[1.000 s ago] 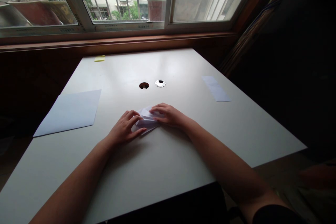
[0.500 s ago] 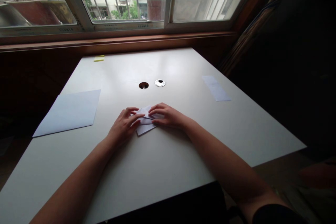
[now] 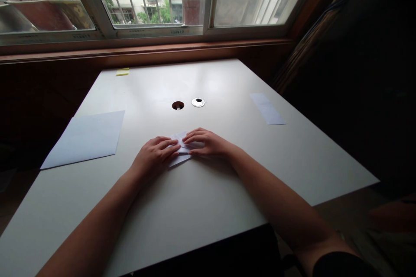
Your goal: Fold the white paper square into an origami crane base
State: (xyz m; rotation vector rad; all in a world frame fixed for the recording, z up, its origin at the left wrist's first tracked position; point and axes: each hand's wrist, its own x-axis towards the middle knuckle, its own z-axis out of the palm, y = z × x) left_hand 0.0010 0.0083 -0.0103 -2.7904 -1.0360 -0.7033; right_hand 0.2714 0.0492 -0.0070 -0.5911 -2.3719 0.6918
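Note:
A small folded white paper (image 3: pixel 180 160) lies on the white table (image 3: pixel 201 190) in front of me. My left hand (image 3: pixel 154 156) covers its left part, fingers bent and pressed together on a fold. My right hand (image 3: pixel 205 143) rests on its right part with fingers stretched flat, the fingertips meeting my left hand's over the paper. Only the paper's near corner and a bit of its far edge show between the hands.
A flat white sheet (image 3: pixel 85 138) lies at the table's left edge, and a narrow paper strip (image 3: pixel 268 109) at the right. A cable hole (image 3: pixel 177 105) and its round cap (image 3: pixel 198 102) sit beyond my hands. A yellow note pad (image 3: pixel 122 72) lies at the far left corner, under the window.
My left hand slid right over the folded paper and pressed a raised flap flat; less of the paper shows. My right hand has stayed in place.

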